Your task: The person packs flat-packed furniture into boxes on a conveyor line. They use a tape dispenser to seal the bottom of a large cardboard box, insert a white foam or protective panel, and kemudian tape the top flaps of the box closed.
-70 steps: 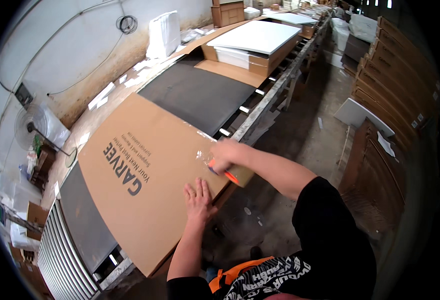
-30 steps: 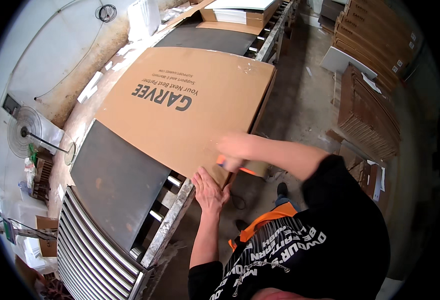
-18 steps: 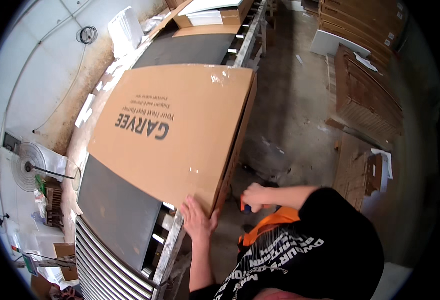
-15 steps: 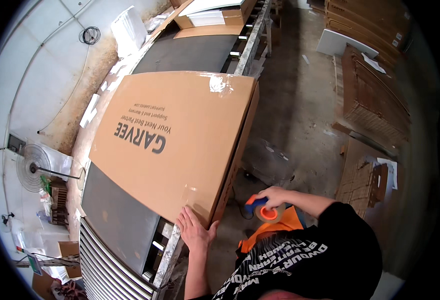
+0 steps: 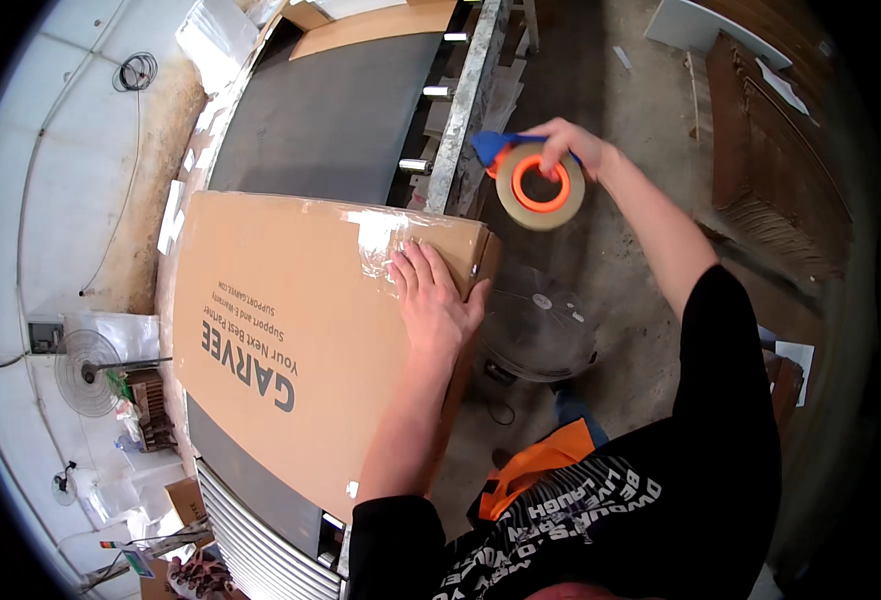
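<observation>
Grey conveyor belt [image 5: 331, 120] under big flat cardboard box [image 5: 281, 330] – box lies across it, near corner taped. My left hand [image 5: 431, 300] pressed flat on that corner, fingers spread. My right hand [image 5: 566, 145] raised off box – clenched on tape dispenser [image 5: 539, 185]

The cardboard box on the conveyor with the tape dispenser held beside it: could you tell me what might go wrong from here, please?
1. The cardboard box reaches the conveyor's near edge, held only by the left hand flat on its taped corner; it could slip off.
2. The right hand holds the tape dispenser in mid-air off the box; its cutting edge could nick the left hand when it comes back.
</observation>
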The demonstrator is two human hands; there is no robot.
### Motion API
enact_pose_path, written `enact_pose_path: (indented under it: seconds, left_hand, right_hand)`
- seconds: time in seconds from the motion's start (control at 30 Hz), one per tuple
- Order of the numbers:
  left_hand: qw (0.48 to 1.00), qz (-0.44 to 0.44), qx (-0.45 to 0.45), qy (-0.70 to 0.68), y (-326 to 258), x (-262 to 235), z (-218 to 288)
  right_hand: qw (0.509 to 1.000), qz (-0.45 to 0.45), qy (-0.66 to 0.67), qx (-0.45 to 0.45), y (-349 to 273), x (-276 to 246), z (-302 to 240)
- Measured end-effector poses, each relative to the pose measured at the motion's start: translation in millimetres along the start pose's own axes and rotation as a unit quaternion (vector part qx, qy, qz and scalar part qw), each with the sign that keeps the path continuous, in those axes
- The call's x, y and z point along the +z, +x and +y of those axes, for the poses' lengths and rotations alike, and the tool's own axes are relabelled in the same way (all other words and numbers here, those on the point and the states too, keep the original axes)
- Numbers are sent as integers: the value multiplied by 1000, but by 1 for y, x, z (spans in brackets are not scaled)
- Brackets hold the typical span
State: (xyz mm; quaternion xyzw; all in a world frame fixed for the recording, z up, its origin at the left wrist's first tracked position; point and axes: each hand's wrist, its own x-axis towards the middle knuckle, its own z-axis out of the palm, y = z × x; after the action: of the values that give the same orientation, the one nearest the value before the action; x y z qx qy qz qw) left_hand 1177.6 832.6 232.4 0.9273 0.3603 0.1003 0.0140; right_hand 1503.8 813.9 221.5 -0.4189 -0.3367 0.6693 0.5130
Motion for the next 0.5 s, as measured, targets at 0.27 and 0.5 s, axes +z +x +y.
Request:
enact_pose_path:
  seconds: [0.27, 0.5]
  left_hand:
    - [1000, 8, -11, -23, 0, 3, -2]
    - [975, 36, -39, -216, 5, -2, -29]
  right_hand:
    - [950, -161, -198, 180, 8, 5, 4]
    - [996, 27, -78, 30, -135, 160, 137]
